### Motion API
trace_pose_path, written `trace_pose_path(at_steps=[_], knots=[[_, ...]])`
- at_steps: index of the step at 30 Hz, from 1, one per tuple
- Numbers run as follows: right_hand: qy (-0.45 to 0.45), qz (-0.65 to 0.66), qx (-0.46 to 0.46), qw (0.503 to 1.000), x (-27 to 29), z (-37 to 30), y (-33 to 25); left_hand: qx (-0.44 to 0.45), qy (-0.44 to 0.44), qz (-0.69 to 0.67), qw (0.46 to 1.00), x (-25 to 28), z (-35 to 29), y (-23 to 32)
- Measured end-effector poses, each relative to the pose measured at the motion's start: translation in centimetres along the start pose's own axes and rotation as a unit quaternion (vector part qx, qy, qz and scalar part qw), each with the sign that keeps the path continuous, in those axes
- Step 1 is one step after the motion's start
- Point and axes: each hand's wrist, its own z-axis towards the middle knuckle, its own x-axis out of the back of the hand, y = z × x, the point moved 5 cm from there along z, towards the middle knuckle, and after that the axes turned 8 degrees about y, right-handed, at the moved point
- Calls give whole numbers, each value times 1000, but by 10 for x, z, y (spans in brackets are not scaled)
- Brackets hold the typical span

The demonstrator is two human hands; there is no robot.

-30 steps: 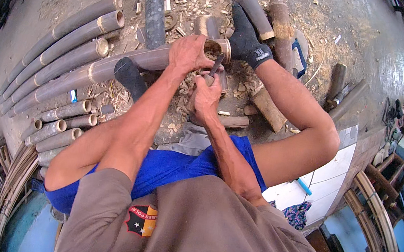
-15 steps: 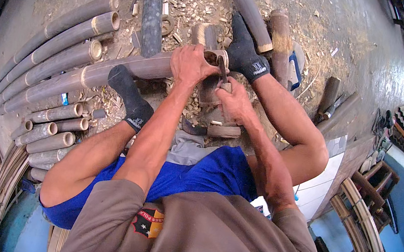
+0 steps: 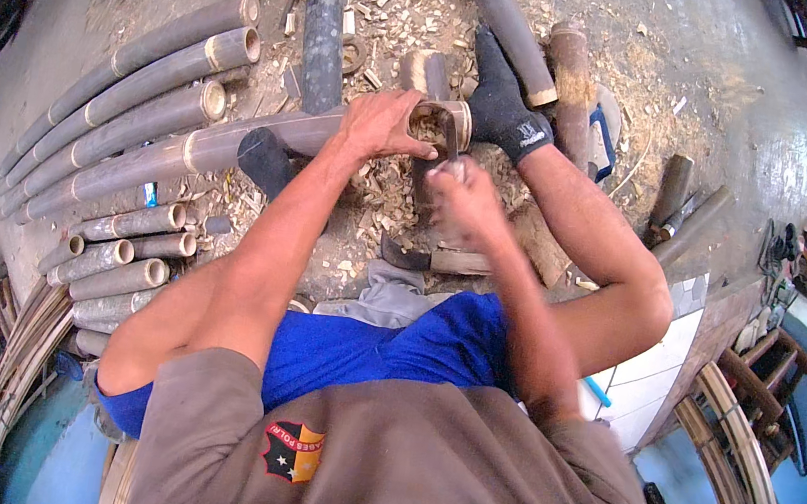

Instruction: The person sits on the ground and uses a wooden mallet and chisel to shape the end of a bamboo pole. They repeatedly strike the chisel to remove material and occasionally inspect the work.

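A long brown bamboo pole [image 3: 220, 148] lies slantwise before me, its right end cut open at the side so the pale inside shows. My left hand [image 3: 379, 126] is closed over the pole just left of that opening, the thumb at its near edge. My right hand [image 3: 468, 200], partly blurred, is wrapped around the handle of a knife-like tool; its narrow dark blade [image 3: 453, 135] stands upright at the opening. The handle is mostly hidden in the fist. Near my right forearm, a hooked dark-bladed tool with a wooden handle [image 3: 460, 263] rests on the ground.
Several long bamboo poles [image 3: 149, 70] lie at left, with shorter pieces [image 3: 108, 276] nearer me. A dark tube [image 3: 323, 41] and a brown bamboo piece [image 3: 570, 96] lie beyond the work. My socked feet [image 3: 502, 103] flank the pole. Wood chips [image 3: 380, 194] litter the floor.
The opening in the pole shows more fully now. My right hand and its blade have shifted slightly at the pole's end, and the hand is blurred. The whole view has shifted a little.
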Motion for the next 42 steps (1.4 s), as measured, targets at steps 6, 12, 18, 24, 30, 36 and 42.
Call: trace_pose_path(at_steps=[6,12,18,24,30,36,42], knots=[[152,297,-4,943,-81,-24,29,5,30,15,999,4,-6,13],[76,104,61,990,-29,-7,21,70,67,45,994,10,-6,26],[-29,-171,169,970,33,23,-20,133,86,53,986,-8,-2,28],[-192,-404,160,880,58,50,-92,59,33,-4,998,9,-5,19],[-159,-252,236,925,30,18,-12,33,-110,93,989,20,-7,-23],[-102,-155,161,969,-4,9,4,52,-69,88,992,17,-9,-16],[-113,473,-128,864,-71,-19,-54,42,-25,74,996,17,-15,-20]])
